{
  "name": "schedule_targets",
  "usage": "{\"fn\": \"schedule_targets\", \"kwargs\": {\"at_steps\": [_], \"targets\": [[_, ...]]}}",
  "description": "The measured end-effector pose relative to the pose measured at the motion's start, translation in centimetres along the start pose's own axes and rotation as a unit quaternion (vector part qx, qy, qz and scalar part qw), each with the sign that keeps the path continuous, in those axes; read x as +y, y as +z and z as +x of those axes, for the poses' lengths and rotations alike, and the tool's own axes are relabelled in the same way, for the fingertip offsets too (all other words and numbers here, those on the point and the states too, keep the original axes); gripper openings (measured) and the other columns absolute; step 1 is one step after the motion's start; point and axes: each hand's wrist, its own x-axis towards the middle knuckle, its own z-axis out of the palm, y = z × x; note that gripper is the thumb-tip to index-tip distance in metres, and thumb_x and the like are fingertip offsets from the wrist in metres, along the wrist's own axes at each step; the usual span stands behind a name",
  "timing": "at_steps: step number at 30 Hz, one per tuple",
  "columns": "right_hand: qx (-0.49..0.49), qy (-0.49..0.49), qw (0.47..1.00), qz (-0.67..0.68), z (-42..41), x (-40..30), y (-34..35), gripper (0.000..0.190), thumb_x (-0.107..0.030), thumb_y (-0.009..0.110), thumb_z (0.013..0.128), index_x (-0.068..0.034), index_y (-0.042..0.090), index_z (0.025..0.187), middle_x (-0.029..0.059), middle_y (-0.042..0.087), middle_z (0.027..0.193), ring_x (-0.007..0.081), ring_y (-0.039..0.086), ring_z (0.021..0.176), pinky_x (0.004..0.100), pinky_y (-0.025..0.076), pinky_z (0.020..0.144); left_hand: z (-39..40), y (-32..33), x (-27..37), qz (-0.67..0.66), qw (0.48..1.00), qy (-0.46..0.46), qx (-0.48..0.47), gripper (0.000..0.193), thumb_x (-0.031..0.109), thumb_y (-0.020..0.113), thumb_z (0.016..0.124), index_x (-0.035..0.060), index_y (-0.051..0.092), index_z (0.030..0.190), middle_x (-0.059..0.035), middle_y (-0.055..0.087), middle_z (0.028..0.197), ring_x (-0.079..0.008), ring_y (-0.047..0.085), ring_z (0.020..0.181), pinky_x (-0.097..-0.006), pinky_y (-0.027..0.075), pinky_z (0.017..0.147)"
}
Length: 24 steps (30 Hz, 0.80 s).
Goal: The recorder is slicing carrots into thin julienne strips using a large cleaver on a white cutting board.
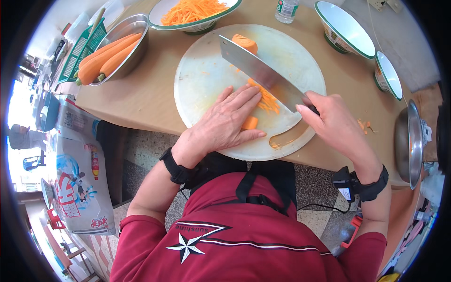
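Observation:
My right hand (329,112) grips the dark handle of a Chinese cleaver (259,70). The broad blade slants up and left over the round white cutting board (201,67). Flat on the board, my left hand (227,118) presses down on sliced carrot, its fingertips close to the blade. Carrot shreds (266,100) lie between those fingers and the blade. A carrot chunk (250,122) shows between my left thumb and fingers; what lies under the palm is hidden. Behind the blade rests a thick cut carrot piece (245,43), partly covered by the cleaver.
An enamel bowl of shredded carrot (155,21) stands behind the board. Whole carrots (105,60) fill a steel bowl (135,53) at left. A water bottle (286,12), two enamel bowls (348,28) and a steel basin (401,141) line the back and right of the table.

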Motion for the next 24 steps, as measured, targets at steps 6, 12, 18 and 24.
{"fn": "schedule_targets", "kwargs": {"at_steps": [6, 12, 18, 24], "targets": [[-0.019, 0.027, 0.999, -0.004, -1.0, 0.0, -0.5, 0.025, -0.018, 0.058, 0.093, 0.006, 0.056, 0.087, 0.0288, 0.054, 0.069, 0.0468, 0.054, 0.068, 0.048, 0.042, 0.061, 0.0, 0.2, 0.0, 0.007, 1.0, 0.003, 0.005, 0.08, 0.054, 0.063, 0.09, -0.002, 0.044, 0.143, -0.0183, 0.044, 0.146, -0.0338, 0.039, 0.14, -0.0511, 0.028, 0.116], [-0.026, 0.029, 0.999, -0.006, -1.2, 0.3, -0.3, 0.024, -0.018, 0.058, 0.094, 0.006, 0.057, 0.087, 0.0286, 0.054, 0.069, 0.047, 0.055, 0.068, 0.0489, 0.043, 0.062, 0.0, 0.3, -0.1, 0.011, 1.0, 0.001, 0.009, 0.08, 0.054, 0.063, 0.089, -0.0019, 0.044, 0.143, -0.0181, 0.044, 0.145, -0.0337, 0.039, 0.14, -0.0518, 0.029, 0.115], [-0.027, 0.018, 0.999, -0.007, -0.9, 0.3, 0.2, 0.026, -0.018, 0.058, 0.094, 0.006, 0.056, 0.086, 0.0282, 0.055, 0.071, 0.045, 0.055, 0.067, 0.0474, 0.042, 0.061, 0.0, 0.0, 0.1, 0.008, 1.0, 0.0, 0.009, 0.08, 0.054, 0.064, 0.089, -0.0025, 0.045, 0.142, -0.0185, 0.044, 0.145, -0.0337, 0.04, 0.139, -0.0523, 0.03, 0.115], [-0.043, 0.029, 0.998, -0.048, 0.5, -1.0, 0.6, 0.026, -0.02, 0.054, 0.094, 0.005, 0.058, 0.088, 0.0289, 0.061, 0.078, 0.0469, 0.06, 0.079, 0.0533, 0.046, 0.071, 0.0, 0.2, 0.0, 0.002, 1.0, 0.0, 0.017, 0.079, 0.052, 0.065, 0.088, -0.0029, 0.046, 0.141, -0.0193, 0.045, 0.144, -0.0342, 0.04, 0.138, -0.0525, 0.029, 0.116]]}}
